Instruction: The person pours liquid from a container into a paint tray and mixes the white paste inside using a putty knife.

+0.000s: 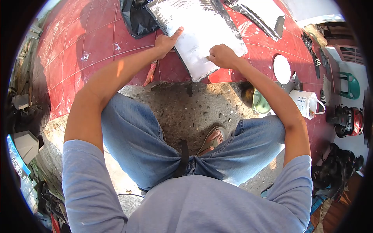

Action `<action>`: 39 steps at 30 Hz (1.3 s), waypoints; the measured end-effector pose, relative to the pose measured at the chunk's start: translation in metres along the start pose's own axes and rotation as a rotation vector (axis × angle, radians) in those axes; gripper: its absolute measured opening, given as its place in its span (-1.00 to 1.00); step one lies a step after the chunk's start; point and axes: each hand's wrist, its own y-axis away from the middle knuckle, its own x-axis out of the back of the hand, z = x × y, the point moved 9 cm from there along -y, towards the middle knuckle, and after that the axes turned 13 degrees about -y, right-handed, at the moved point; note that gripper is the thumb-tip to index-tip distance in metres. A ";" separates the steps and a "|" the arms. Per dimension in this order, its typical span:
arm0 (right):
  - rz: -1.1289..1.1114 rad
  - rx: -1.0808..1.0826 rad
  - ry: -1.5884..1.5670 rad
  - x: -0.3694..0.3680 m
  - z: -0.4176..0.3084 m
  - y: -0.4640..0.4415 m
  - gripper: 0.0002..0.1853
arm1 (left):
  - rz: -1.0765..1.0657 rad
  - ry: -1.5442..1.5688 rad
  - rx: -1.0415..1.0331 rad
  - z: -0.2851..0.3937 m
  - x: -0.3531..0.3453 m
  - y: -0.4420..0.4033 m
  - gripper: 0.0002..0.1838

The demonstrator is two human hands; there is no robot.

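We had our left hand (166, 42) clamped on the left edge of a white-coated board (202, 23), thumb on top and fingers out of sight, probably to steady it. The board lay ahead of both hands, its near corner at the edge of the red tiles (97, 46), which seemed to put it within easy reach. Our right hand (224, 56) was curled into a fist over the board's near right part; we could not tell what, if anything, it gripped. Just beyond the left hand lay a black plastic bag (136, 20), against the board's side. Past the right hand lay a second board (264, 13), apart from the first, perhaps to leave working room. Right of that hand were a white lid (281, 69) and, farther off, a white bucket (303, 101), presumably placed for quick reach.
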 end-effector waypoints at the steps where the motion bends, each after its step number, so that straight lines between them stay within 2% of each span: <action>1: -0.093 -0.035 -0.005 -0.008 0.001 0.001 -0.72 | 0.027 -0.034 0.006 0.000 0.002 0.001 -0.03; 4: -0.189 -0.076 -0.223 -0.004 -0.018 0.002 -0.72 | -0.028 0.023 -0.035 0.004 -0.001 0.004 -0.02; 5: -0.303 -0.198 -0.125 -0.003 -0.015 0.001 -0.78 | -0.031 0.025 -0.035 0.004 -0.002 0.006 -0.02; 9: -0.298 -0.317 0.044 -0.013 -0.001 0.006 -0.82 | 0.008 -0.016 -0.011 0.006 0.003 0.007 -0.03; 12: -0.398 -0.222 -0.088 -0.020 -0.024 -0.001 -0.80 | 0.016 -0.041 0.004 0.008 0.004 0.010 -0.03; 15: -0.218 -0.284 -0.047 -0.008 -0.005 -0.006 -0.79 | 0.020 -0.042 0.016 0.004 0.002 0.009 -0.03; 18: -0.255 -0.269 -0.008 -0.017 -0.011 0.000 -0.77 | 0.009 -0.050 0.013 0.005 0.003 0.006 -0.04; 22: -0.314 -0.255 -0.134 -0.013 -0.024 -0.007 -0.79 | 0.004 -0.004 -0.006 0.007 0.002 0.009 -0.06; 23: -0.207 -0.271 -0.077 -0.009 -0.015 -0.007 -0.80 | 0.016 -0.009 -0.001 0.006 0.002 0.009 -0.07; 26: -0.234 -0.229 0.007 -0.019 -0.015 0.000 -0.78 | 0.037 -0.014 0.003 0.005 0.004 0.007 -0.08; 27: -0.333 -0.228 -0.024 -0.024 -0.023 0.000 -0.78 | 0.025 -0.008 0.005 0.006 0.003 0.007 -0.07; 30: -0.284 -0.192 -0.125 -0.007 -0.024 -0.004 -0.79 | 0.022 -0.007 0.006 0.003 0.001 0.005 -0.05; 31: -0.201 -0.249 -0.078 -0.004 -0.006 -0.004 -0.78 | 0.029 -0.010 0.004 0.002 0.001 0.003 -0.04; 34: -0.142 -0.332 0.013 -0.003 0.014 0.007 -0.75 | -0.024 -0.030 0.026 0.004 0.001 0.006 0.01; 38: -0.215 -0.131 -0.079 -0.009 -0.003 0.003 -0.70 | -0.043 -0.006 0.025 0.000 -0.003 0.003 0.04; 39: -0.119 -0.061 -0.095 0.003 -0.004 0.002 -0.71 | -0.041 0.007 0.017 0.000 -0.004 0.002 0.04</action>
